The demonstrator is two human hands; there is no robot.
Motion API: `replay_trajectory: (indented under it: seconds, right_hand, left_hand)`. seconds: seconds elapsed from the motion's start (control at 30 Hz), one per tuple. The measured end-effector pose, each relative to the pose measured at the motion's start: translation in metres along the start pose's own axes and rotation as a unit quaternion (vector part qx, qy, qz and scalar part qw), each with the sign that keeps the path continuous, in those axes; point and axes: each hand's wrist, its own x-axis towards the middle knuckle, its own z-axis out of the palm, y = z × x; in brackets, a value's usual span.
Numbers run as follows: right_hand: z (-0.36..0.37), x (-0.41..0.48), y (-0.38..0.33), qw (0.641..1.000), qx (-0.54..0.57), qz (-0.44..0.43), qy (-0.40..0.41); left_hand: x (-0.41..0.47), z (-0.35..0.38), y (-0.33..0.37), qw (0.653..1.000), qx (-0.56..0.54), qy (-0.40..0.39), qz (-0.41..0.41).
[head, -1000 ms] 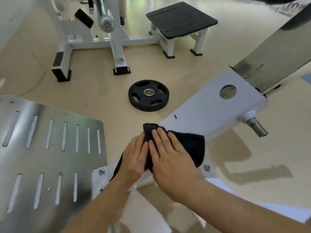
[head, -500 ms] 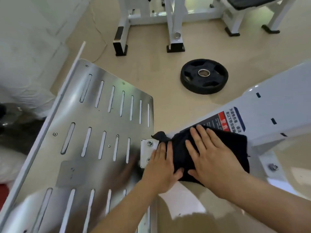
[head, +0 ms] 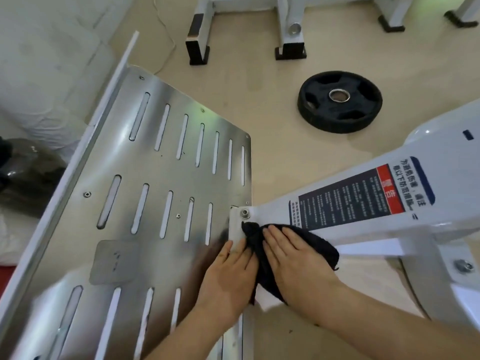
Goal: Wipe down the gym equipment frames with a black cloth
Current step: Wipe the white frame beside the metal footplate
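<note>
Cloth (head: 322, 248) now off warning label (head: 363, 196)

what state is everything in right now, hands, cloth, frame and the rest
white frame, bolted end partly covered by the black cloth
black cloth, bunched, pinned under the right hand
right hand, flat, pressing down
left hand, flat, fingers straight, on the edge of the slotted metal plate beside the cloth
warning label, stuck on, uncovered
weight plate, lying flat, apart from the frame

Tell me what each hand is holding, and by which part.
Nothing is gripped. The right hand presses the black cloth flat against the white frame, palm on its middle; the left hand rests straight-fingered at the cloth's left edge.
</note>
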Motion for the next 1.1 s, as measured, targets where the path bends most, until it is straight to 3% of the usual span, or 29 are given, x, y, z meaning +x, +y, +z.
replay_trajectory:
  seconds: [0.1,0.17,0.23,0.37,0.47,0.6,0.63,0.7,0.77,0.93,1.1]
  right_hand:
    - [-0.006,0.039,0.001,0.995,0.091,0.038,-0.002]
    - [-0.009,0.073,-0.001,0.983,0.169,0.072,-0.009]
    - [-0.011,0.097,-0.002,0.965,0.243,0.101,-0.002]
    - [0.000,0.099,-0.013,0.954,0.277,0.112,0.020]
    - [0.011,0.058,-0.036,0.967,0.241,0.079,0.011]
    - [0.008,0.017,-0.043,0.991,0.135,-0.001,0.000]
    - [0.004,0.020,-0.039,0.991,0.133,0.005,0.004]
    - [0.001,0.040,-0.028,0.992,0.119,0.043,0.023]
    - [-0.001,0.060,-0.019,0.994,0.080,0.073,0.021]
    - [-0.002,0.057,-0.018,0.997,0.052,0.057,0.022]
    - [0.003,0.013,-0.021,0.998,0.043,-0.039,0.004]
  left_hand:
    - [0.020,-0.009,-0.031,0.985,-0.003,0.165,-0.049]
    - [0.036,-0.028,-0.049,0.973,-0.006,0.197,-0.120]
    - [0.049,-0.038,-0.053,0.974,0.004,0.158,-0.160]
    - [0.045,-0.026,-0.044,0.995,0.066,0.022,-0.073]
    - [0.016,-0.009,-0.020,0.997,0.034,-0.019,-0.067]
    - [-0.004,0.001,0.002,0.996,-0.010,0.020,-0.091]
    - [0.002,-0.001,-0.003,0.996,0.013,0.034,-0.086]
    - [0.024,-0.007,-0.018,0.995,0.042,-0.025,-0.084]
    - [0.049,-0.013,-0.029,0.995,0.053,-0.029,-0.085]
    - [0.045,-0.003,-0.022,0.994,0.048,-0.010,-0.098]
    - [-0.001,0.022,0.008,0.988,-0.098,0.013,-0.120]
